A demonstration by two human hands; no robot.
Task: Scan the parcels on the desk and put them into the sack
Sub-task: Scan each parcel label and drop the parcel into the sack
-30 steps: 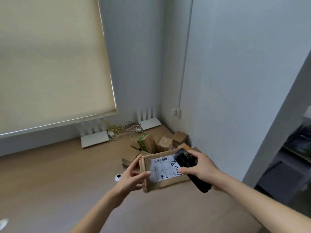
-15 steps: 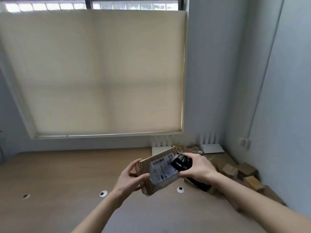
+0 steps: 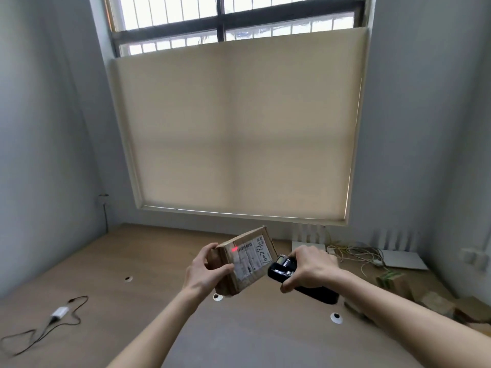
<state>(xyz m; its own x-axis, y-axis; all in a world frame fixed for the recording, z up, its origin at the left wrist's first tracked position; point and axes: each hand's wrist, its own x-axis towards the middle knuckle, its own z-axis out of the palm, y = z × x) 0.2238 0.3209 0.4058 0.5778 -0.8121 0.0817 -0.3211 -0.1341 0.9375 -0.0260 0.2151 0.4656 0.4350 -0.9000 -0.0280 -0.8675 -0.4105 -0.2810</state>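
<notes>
Wooden desk (image 3: 111, 264) runs wall to wall under a window whose beige blind (image 3: 239, 128) now leaves the barred upper panes showing, where half a second ago the blind filled the view almost to the top; far out to the left of the held parcel a black cable with a small white adapter (image 3: 59, 312) lies on the desk, not seen before; the left hand (image 3: 206, 272) grips the cardboard parcel (image 3: 245, 260) by its near end, thumb across the top, fingers curled round the far side, the box lifted off the desk and tilted with its label facing up; a red scan dot (image 3: 234, 249) now glows at the label's left edge, beside the barcode; just right of the parcel, the right hand (image 3: 312, 266) is wrapped round a black handheld scanner (image 3: 283, 269), its head nearly touching the box's right edge; further right, white routers (image 3: 401, 258) with tangled wires stand by the wall, and more cardboard parcels (image 3: 435, 302) lie heaped in the corner, blurred.
</notes>
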